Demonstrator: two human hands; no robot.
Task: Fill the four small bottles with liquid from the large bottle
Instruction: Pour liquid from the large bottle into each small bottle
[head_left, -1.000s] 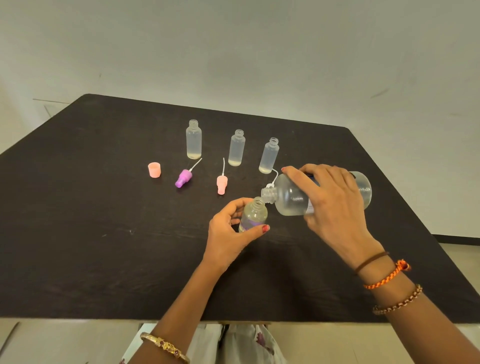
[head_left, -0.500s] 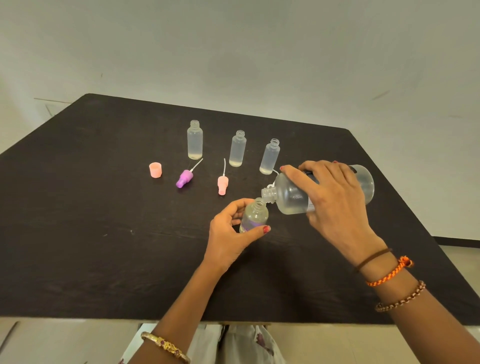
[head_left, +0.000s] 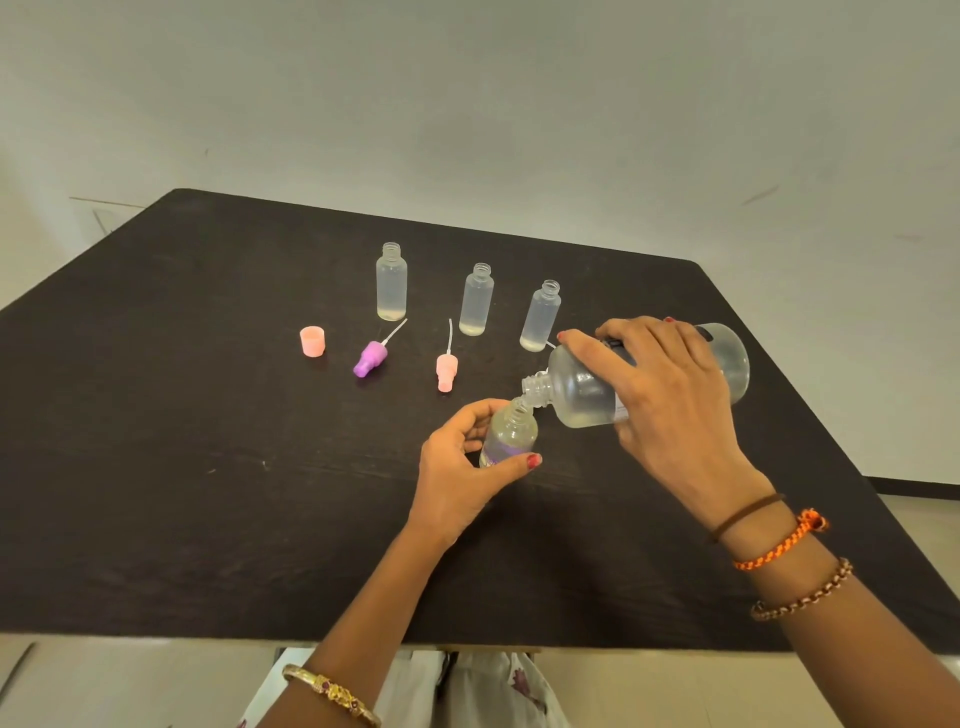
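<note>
My right hand grips the large clear bottle, tipped on its side with its open neck just above the mouth of a small bottle. My left hand holds that small bottle upright on the dark table; it has a purple band low down and clear liquid inside. Three more small uncapped bottles stand in a row behind: left, middle, right, each with a little liquid at the bottom.
Loose on the table lie a pink cap, a purple spray top with its tube and a pink spray top with its tube. A pale wall rises behind the table's far edge.
The large bottle's neck has tipped a little lower toward the small bottle's mouth. Both hands stay in nearly the same place.
</note>
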